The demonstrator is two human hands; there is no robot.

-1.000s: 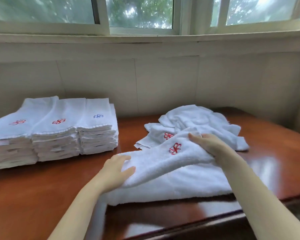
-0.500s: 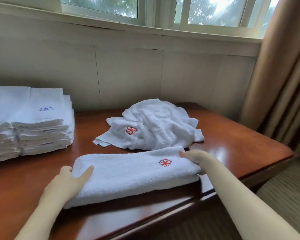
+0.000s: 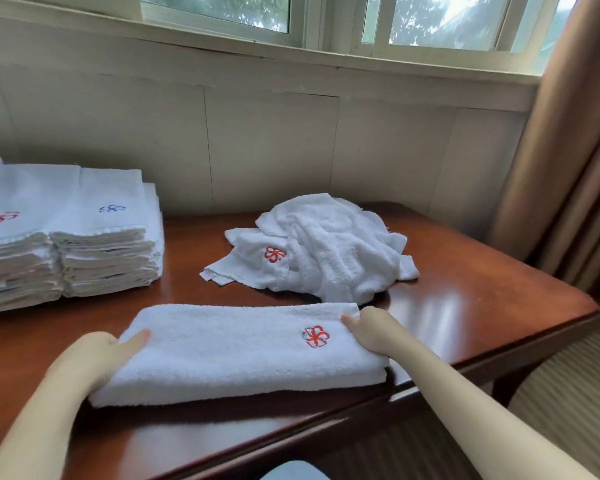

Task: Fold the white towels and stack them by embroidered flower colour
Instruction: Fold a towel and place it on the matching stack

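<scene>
Near the front edge of the table (image 3: pixel 465 306) lies a towel (image 3: pixel 229 355), folded into a long band running left to right. Its red flower (image 3: pixel 316 336) faces up toward the right end. The left hand (image 3: pixel 94 358) holds the band's left end, with the thumb resting on top and the other fingers hidden by the cloth. The right hand (image 3: pixel 373 329) grips the right end the same way, thumb on the top face near the flower and fingers out of sight below.

Behind the towel, toward the wall, sits a heap (image 3: pixel 340 251) of unfolded white towels, one of them embroidered in red. Its near edge comes close to the band's far right corner, but whether they touch cannot be told.

At the left, well apart from the heap, two neat piles stand side by side. The blue stack (image 3: pixel 108 251) is topped by a blue flower, and the red stack (image 3: pixel 11 268) to its left is cut off by the frame. A brown curtain (image 3: pixel 568 174) hangs at the right.
</scene>
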